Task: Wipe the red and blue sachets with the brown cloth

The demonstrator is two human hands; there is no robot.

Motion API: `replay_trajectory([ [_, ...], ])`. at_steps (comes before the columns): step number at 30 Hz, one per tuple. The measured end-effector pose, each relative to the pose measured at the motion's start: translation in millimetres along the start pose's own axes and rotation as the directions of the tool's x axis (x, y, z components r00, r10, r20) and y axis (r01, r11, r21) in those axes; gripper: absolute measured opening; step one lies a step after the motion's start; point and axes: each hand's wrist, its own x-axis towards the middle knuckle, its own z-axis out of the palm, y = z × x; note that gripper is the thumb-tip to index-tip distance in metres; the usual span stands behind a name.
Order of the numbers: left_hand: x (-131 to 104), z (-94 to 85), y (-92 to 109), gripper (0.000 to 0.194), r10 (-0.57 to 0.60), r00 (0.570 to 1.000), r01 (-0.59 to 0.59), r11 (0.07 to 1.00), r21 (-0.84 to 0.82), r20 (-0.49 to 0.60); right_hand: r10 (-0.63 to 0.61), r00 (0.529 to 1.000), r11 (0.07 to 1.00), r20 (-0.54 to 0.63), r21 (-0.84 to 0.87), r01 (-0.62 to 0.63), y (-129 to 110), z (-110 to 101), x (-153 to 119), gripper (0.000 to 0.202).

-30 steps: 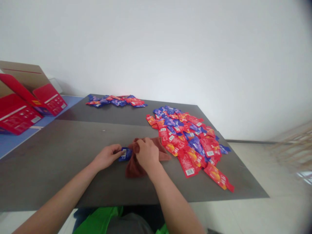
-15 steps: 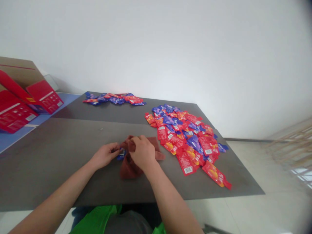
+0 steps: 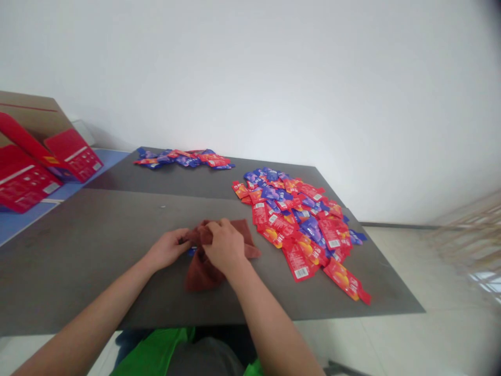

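A reddish-brown cloth lies bunched on the grey table, near its front edge. My right hand is on top of it, fingers closed on its folds. At the cloth's left side my left hand has its fingers curled, beside a small blue packet that is mostly covered by the cloth. Whether the left fingertips grip the packet or the cloth is hidden.
Right of the cloth spreads a heap of red and purple packets. A smaller pile of packets lies at the back. An opened red cardboard box stands at the far left. A white wall rises behind.
The cloth has shifted slightly left and now covers more of the blue packet. My right hand has moved a little left with it; my left hand is nearly where it was.
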Motion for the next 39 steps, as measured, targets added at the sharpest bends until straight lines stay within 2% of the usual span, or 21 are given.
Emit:
replay_trajectory([
  [2, 0.3, 0.6, -1.3, 0.023, 0.015, 1.000, -0.015, 1.000, 0.002, 0.003, -0.023, 0.999, 1.000, 0.031, 0.006, 0.023, -8.8, 11.8, -4.4, 0.022],
  [4, 0.1, 1.5, -1.4, 0.027, -0.001, 1.000, 0.001, 0.999, 0.047, -0.013, 0.043, 0.996, 0.999, 0.072, -0.029, -0.041, -2.7, 18.6, -6.6, 0.019],
  [6, -0.3, 2.4, -0.9, 0.032, -0.015, 0.999, 0.018, 0.996, 0.083, -0.030, 0.152, 0.985, 0.986, 0.081, -0.081, -0.145, 14.3, 16.2, -6.0, 0.018],
  [9, -0.4, 3.0, -1.5, 0.036, -0.027, 0.999, 0.030, 0.995, 0.094, -0.032, 0.276, 0.960, 0.952, 0.039, -0.146, -0.268, 33.9, 1.3, -3.2, 0.020],
  [12, 0.2, 2.6, -3.8, 0.034, -0.040, 0.999, 0.043, 0.996, 0.084, -0.029, 0.195, 0.981, 0.976, -0.016, -0.098, -0.195, 22.6, -6.0, -3.2, 0.020],
  [15, 0.9, 1.9, -4.4, 0.028, -0.025, 1.000, 0.025, 0.998, 0.052, -0.013, 0.040, 0.999, 0.999, -0.018, -0.034, -0.040, -1.0, 5.3, -4.7, 0.022],
  [17, 0.7, 1.7, -2.5, 0.025, -0.014, 1.000, 0.014, 0.998, 0.054, -0.006, 0.030, 0.999, 0.999, 0.029, -0.023, -0.029, -4.2, 15.6, -5.8, 0.021],
  [20, -0.1, 1.8, 1.5, 0.032, -0.029, 0.999, 0.031, 0.996, 0.086, -0.027, 0.173, 0.983, 0.983, 0.064, -0.065, -0.169, 16.7, 19.5, -5.7, 0.018],
  [22, -0.4, 2.2, 2.3, 0.035, -0.035, 0.999, 0.039, 0.995, 0.095, -0.038, 0.269, 0.962, 0.958, 0.042, -0.112, -0.263, 34.2, 12.4, -4.1, 0.019],
  [24, -0.4, 2.6, 1.0, 0.036, -0.034, 0.999, 0.037, 0.995, 0.095, -0.041, 0.305, 0.952, 0.945, 0.018, -0.133, -0.300, 40.1, 1.5, -2.9, 0.020],
  [26, -0.1, 2.8, -1.6, 0.036, -0.033, 0.998, 0.038, 0.995, 0.094, -0.045, 0.264, 0.964, 0.959, -0.013, -0.107, -0.264, 29.0, -6.9, -3.2, 0.021],
  [29, 0.4, 2.3, -4.4, 0.031, -0.017, 0.999, 0.018, 0.999, 0.028, -0.034, 0.102, 0.994, 0.994, -0.037, -0.037, -0.104, -5.4, -6.3, -4.7, 0.025],
  [32, 0.0, 1.3, -3.1, 0.022, -0.021, 1.000, 0.021, 1.000, -0.018, 0.000, 0.012, 0.999, 1.000, 0.038, -0.018, -0.011, -23.6, 5.7, -4.8, 0.023],
  [35, -0.8, 1.0, 0.0, 0.027, -0.044, 0.999, 0.046, 0.996, 0.079, -0.017, 0.139, 0.988, 0.988, 0.064, -0.073, -0.135, -4.9, 10.5, -4.0, 0.018],
  [37, -1.2, 1.2, 0.8, 0.033, -0.041, 0.999, 0.045, 0.992, 0.121, -0.033, 0.263, 0.964, 0.958, 0.035, -0.126, -0.257, 18.5, 4.0, -6.5, 0.021],
  [39, -1.2, 1.5, -0.3, 0.034, -0.038, 0.999, 0.042, 0.991, 0.123, -0.033, 0.322, 0.947, 0.935, 0.009, -0.158, -0.317, 38.1, -7.1, -15.8, 0.023],
])
